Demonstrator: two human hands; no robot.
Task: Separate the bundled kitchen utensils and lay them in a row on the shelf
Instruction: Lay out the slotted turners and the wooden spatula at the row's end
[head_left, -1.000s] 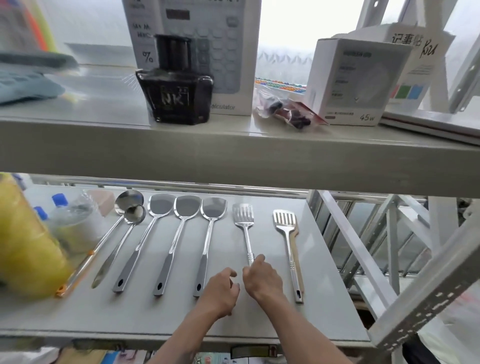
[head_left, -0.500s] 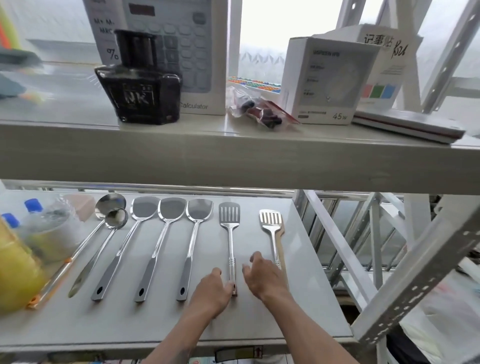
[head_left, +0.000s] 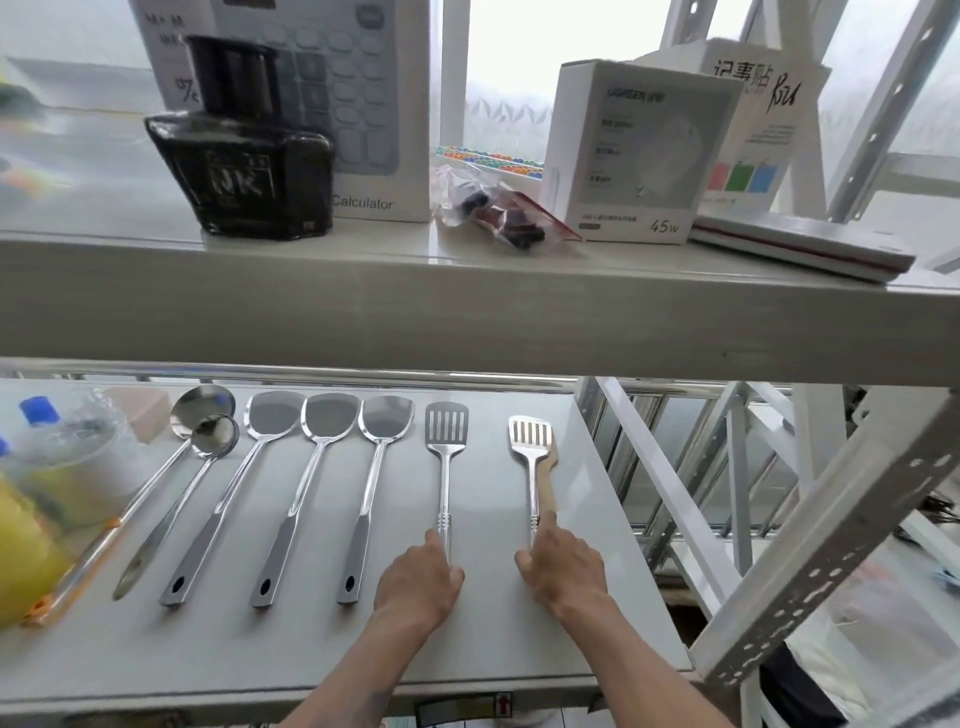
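Resting on handle ends near the shelf's (head_left: 519, 654) front edge, both hands lie curled with fingers together. The left hand (head_left: 418, 582) covers the slotted turner's (head_left: 445, 467) handle; the right hand (head_left: 563, 566) covers the last steel turner (head_left: 531, 467), whether gripped I cannot tell. A wooden spatula (head_left: 548, 483) lies beneath that turner, touching it. Two ladles (head_left: 208, 441) overlap at the bowls near the left edge; three solid turners (head_left: 332, 431) lie separate. Judged nearly done: stacked pairs remain.
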